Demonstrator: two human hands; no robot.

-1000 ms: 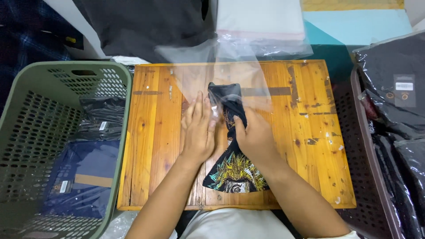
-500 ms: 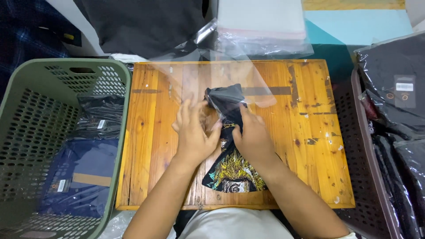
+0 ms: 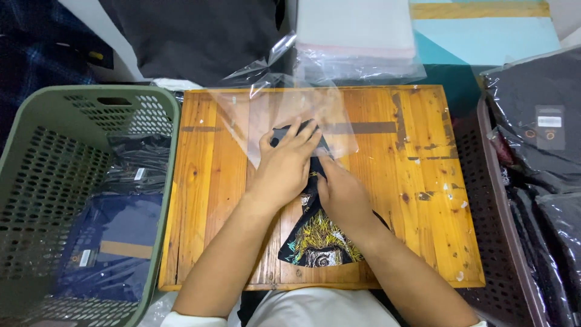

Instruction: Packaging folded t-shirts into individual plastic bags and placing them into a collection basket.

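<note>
Black cloth, a folded garment with a yellow and teal print, lies under both hands at the middle of a wooden table; the left hand rests flat on its upper end, fingers spread a little and stretched forward, their tips touching the garment's top edge where it meets a clear plastic bag; the right hand lies just beside the left, palm down on the garment's middle, fingers close together and pointing toward the left hand, gripping nothing that can be seen; the printed lower end of the garment fans out below both wrists toward the table's near edge; the clear bag spreads across the table's far half, beyond the fingertips; a green plastic basket stands left of the table, holding bagged dark garments; more bagged dark clothing is stacked on the right; a pile of clear bags lies beyond the table.
</note>
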